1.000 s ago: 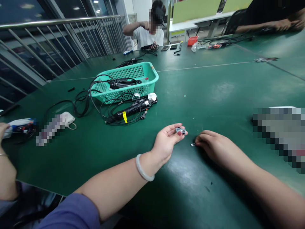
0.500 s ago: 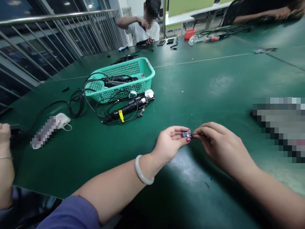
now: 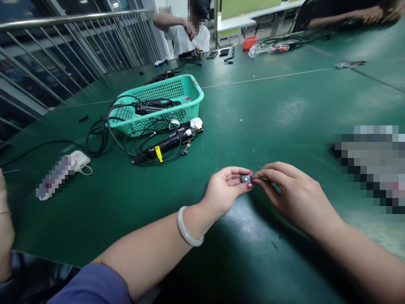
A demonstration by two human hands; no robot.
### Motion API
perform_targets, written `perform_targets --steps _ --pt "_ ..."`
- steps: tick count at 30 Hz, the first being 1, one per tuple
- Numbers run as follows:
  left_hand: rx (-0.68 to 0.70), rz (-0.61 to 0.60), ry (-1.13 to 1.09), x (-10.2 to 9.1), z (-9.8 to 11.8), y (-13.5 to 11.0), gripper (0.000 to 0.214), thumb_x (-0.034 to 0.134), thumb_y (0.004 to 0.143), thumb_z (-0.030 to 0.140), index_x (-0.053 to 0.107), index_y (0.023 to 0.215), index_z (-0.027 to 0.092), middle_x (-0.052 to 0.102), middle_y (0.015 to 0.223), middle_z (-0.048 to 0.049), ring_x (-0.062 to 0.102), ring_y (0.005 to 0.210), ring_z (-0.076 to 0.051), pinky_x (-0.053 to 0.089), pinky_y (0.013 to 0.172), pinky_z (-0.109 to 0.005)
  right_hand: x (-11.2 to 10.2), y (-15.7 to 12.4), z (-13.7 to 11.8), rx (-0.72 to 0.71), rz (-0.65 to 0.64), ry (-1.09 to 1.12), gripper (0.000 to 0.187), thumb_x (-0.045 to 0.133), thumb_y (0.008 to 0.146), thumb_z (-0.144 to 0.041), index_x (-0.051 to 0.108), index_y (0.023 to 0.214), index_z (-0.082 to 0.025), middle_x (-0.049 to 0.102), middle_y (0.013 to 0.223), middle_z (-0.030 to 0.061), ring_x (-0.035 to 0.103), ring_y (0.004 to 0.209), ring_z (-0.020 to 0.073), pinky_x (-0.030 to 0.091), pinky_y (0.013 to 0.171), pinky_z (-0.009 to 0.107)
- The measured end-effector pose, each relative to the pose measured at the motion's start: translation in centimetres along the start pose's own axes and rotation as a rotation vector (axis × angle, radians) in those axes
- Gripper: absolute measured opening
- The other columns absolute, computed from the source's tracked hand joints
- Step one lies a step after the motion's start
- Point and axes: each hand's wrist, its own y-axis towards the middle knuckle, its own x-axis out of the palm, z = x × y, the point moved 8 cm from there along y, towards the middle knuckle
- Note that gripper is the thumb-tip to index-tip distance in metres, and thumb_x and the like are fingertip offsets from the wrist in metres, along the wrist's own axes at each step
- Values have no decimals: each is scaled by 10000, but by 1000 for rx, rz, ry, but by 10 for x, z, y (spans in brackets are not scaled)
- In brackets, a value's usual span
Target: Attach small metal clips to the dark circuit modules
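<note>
A small circuit board (image 3: 246, 179), bluish and silvery, is pinched between the thumb and fingers of my left hand (image 3: 225, 189), just above the green table. My right hand (image 3: 289, 190) meets it from the right with thumb and fingertips pressed together at the board's right end. What those fingertips grip is too small and too covered to make out. A pale bangle (image 3: 187, 228) circles my left wrist.
Beyond my hands, a black handheld device with a cable (image 3: 171, 142) lies before a turquoise basket (image 3: 198, 101) holding similar devices. A blurred-out phone-like object (image 3: 58, 175) is left, a blurred-out panel (image 3: 376, 164) right. Co-workers sit across the table and at far left.
The view has shifted slightly. My right fingertips have moved a little left, closer to my left hand, and less of the board's right end shows. My left hand keeps its hold.
</note>
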Motion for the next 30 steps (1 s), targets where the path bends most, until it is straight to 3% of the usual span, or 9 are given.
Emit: perform_targets --steps 6,14,30 --pt "13 -19 -19 1 -1 0 283 750 576 43 661 830 128 681 815 -46 638 805 -140 462 900 -378 -2 -2 0 13 11 -9 225 472 892 -258 684 843 -201 682 865 63 636 752 169 519 684 296" --pt "36 6 -45 -1 3 1 264 731 595 37 653 827 135 689 855 -39 636 822 -121 466 890 -335 -5 -5 13 58 19 65 227 523 866 -303 682 1004 -216 704 925 67 653 800 199 535 702 331" --pt "20 -3 -151 -5 1 4 332 742 615 65 656 925 149 696 930 -41 632 896 -130 423 952 -340 8 -3 6 22 63 78 178 557 858 -275 673 950 -175 716 899 63 635 791 179 493 743 323"
